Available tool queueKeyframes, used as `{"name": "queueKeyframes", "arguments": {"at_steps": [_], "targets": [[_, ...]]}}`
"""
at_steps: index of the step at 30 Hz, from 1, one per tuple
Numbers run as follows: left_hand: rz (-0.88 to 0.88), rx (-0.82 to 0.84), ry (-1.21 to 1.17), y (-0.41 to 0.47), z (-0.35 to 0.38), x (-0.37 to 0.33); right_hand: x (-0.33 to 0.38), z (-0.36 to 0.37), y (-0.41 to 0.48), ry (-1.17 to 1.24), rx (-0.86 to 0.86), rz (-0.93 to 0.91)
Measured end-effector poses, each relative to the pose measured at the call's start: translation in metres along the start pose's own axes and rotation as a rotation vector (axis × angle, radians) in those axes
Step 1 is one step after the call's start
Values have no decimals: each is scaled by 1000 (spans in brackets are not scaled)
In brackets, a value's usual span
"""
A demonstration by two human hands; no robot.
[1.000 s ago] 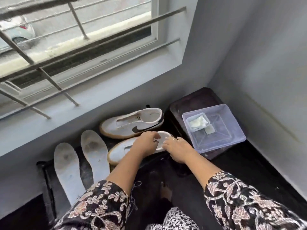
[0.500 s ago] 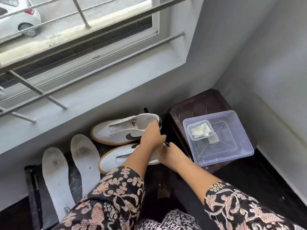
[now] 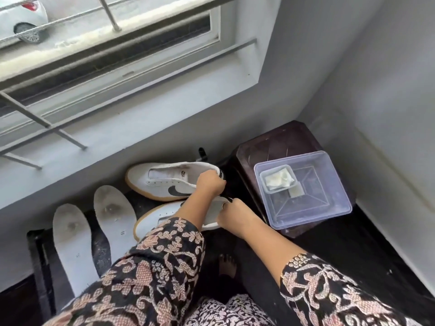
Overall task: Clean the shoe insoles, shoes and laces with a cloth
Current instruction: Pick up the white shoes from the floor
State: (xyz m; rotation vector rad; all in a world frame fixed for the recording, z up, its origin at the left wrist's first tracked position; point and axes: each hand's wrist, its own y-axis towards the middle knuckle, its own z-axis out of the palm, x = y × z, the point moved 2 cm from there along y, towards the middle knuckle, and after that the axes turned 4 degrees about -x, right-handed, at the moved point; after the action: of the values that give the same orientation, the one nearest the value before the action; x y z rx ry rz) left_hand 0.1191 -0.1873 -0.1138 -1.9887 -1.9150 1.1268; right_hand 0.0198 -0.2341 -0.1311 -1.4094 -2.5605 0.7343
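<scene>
Two heel grips: left hand (image 3: 210,184) fingers around far shoe (image 3: 162,181), right hand (image 3: 233,214) fingers around near shoe (image 3: 153,218).

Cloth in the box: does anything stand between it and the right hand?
From the right hand, only a wall of the box and the rim of the tub holding the cloth; both look open above.

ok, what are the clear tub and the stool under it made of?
Clear tub: likely translucent plastic, glossy; the surface beneath shows through its base. Stool: probably moulded plastic, dark brown, shiny, with embossed ridges on top.
</scene>
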Motion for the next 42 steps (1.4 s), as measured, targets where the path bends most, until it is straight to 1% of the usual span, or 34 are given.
{"name": "queueKeyframes", "arguments": {"at_steps": [3,9,12,15,19,22,24,26,29,31,34,38,42], "targets": [[28,-34,-58,-15,-16,5,5,-18,-10,0,-15,-24],[73,-88,-265,-45,-61,25,28,-54,-34,-18,23,-37],[118,-89,-287,-71,-83,43,50,-71,-52,41,17,1],[167,-108,-291,-101,-105,65,76,-79,-70,73,-28,55],[301,-134,-217,-150,-125,87,110,-88,-100,64,-84,154],[419,-163,-145,-190,-134,97,129,-100,-133,29,-57,280],[513,-158,-91,-213,-139,103,140,-105,-156,51,-52,393],[593,-100,-48,-232,-141,107,154,-109,-180,159,-58,522],[665,75,124,-251,-131,106,176,-107,-211,332,-108,729],[701,206,201,-264,-116,99,191,-100,-228,419,-137,874],[753,331,310,-283,-80,88,208,-89,-247,556,-159,1054],[924,358,553,-304,-26,78,221,-73,-275,646,-140,1239],[986,431,683,-314,27,77,238,-42,-301,759,-78,1400]]}}
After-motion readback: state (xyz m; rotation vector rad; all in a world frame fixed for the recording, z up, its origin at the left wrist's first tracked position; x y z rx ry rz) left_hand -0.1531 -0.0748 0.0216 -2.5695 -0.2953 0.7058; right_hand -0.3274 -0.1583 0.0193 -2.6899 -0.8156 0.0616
